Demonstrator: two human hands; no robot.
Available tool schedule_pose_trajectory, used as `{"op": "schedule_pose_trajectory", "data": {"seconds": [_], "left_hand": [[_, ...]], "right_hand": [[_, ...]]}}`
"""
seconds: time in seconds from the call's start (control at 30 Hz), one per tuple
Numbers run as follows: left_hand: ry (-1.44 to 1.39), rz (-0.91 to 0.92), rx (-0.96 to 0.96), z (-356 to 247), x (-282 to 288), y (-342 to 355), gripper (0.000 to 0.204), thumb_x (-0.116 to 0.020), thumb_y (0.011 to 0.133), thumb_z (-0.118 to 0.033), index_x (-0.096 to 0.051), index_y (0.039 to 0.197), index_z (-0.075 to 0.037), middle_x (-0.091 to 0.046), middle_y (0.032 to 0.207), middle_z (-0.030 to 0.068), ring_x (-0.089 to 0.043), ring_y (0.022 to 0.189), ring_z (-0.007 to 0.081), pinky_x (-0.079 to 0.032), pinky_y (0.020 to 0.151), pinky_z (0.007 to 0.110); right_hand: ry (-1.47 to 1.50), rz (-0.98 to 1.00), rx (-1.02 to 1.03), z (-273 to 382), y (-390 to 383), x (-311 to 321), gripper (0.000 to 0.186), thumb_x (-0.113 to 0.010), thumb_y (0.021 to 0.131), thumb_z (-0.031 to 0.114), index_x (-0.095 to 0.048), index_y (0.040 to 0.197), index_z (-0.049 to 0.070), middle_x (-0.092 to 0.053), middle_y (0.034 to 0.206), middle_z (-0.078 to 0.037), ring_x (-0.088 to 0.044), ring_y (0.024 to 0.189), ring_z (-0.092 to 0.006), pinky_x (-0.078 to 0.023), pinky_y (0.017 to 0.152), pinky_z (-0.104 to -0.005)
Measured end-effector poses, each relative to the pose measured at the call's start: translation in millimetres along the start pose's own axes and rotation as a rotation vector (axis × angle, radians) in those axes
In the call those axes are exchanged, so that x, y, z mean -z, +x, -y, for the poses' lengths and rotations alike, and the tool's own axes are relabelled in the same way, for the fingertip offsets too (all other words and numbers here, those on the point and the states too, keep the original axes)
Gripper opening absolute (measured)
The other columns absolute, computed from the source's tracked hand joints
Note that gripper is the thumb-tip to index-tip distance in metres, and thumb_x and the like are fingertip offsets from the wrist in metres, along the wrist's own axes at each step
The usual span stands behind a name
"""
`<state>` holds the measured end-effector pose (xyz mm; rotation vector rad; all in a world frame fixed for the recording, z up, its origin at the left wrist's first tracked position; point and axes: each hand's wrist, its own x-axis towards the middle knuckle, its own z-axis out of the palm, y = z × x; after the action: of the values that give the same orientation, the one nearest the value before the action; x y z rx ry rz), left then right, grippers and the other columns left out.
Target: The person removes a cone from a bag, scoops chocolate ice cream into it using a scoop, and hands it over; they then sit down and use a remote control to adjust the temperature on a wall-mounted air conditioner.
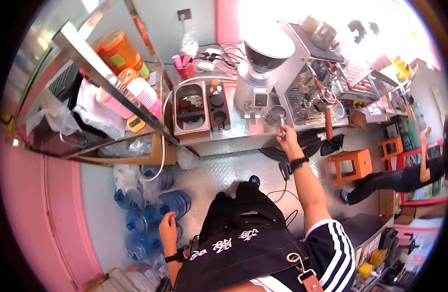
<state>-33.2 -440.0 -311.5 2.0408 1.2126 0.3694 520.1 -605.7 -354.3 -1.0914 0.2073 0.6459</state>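
Observation:
My right hand (288, 139) reaches out to the front edge of the steel counter. Its fingers are closed round a slim metal handle (282, 120), whose far end lies at a round metal cup (274, 114); what kind of tool it is cannot be made out. Just behind stands a coffee grinder (255, 87) with a wide hopper. An espresso machine (302, 95) is to the right, with a wooden-handled portafilter (328, 122) sticking out in front. My left hand (168, 228) hangs low near the blue water jugs (173, 203), fingers loosely apart and holding nothing.
A steel bin (191, 109) and a tamping station (218, 109) are set in the counter's left part. Paper cups (142, 92) stand on the left shelf. Orange stools (350, 165) and a co-worker (404, 175) are at the right. A cable (285, 187) trails across the floor.

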Motion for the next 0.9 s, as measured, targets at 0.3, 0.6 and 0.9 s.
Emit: {"op": "schedule_pose_trajectory", "data": {"seconds": [0.3, 0.6, 0.9], "left_hand": [[-0.047, 0.368, -0.145, -12.7, -45.2, 44.3, 0.018, -0.053, 0.084, 0.001, -0.063, 0.098, 0.000, -0.069, 0.089, 0.0158, -0.067, 0.085, 0.0278, -0.050, 0.075, 0.033], [-0.236, 0.588, 0.022, 18.1, -138.6, 88.6, 0.020, -0.051, 0.077, 0.003, -0.065, 0.092, 0.002, -0.069, 0.075, 0.0102, -0.066, 0.070, 0.0167, -0.051, 0.065, 0.027], [0.431, 0.924, 0.206, 5.6, -245.5, 48.3, 0.017, -0.056, 0.074, -0.010, -0.070, 0.079, -0.002, -0.069, 0.080, 0.0119, -0.067, 0.072, 0.0227, -0.053, 0.068, 0.035]], "right_hand": [[0.122, -0.087, -0.272, 12.2, 65.1, 16.3, 0.027, -0.059, 0.086, 0.022, -0.047, 0.102, 0.003, -0.061, 0.082, -0.013, -0.052, 0.057, -0.0183, -0.045, 0.052, -0.0282], [-0.038, 0.247, -0.294, 30.8, -71.1, 108.4, 0.030, -0.055, 0.092, 0.029, -0.056, 0.115, 0.010, -0.067, 0.098, -0.009, -0.060, 0.066, -0.0159, -0.052, 0.060, -0.0318], [-0.269, -1.019, 0.005, 36.4, -318.8, 500.8, 0.012, -0.052, 0.086, 0.014, -0.055, 0.096, 0.008, -0.063, 0.073, -0.009, -0.055, 0.049, -0.0172, -0.046, 0.041, -0.0316]]}}
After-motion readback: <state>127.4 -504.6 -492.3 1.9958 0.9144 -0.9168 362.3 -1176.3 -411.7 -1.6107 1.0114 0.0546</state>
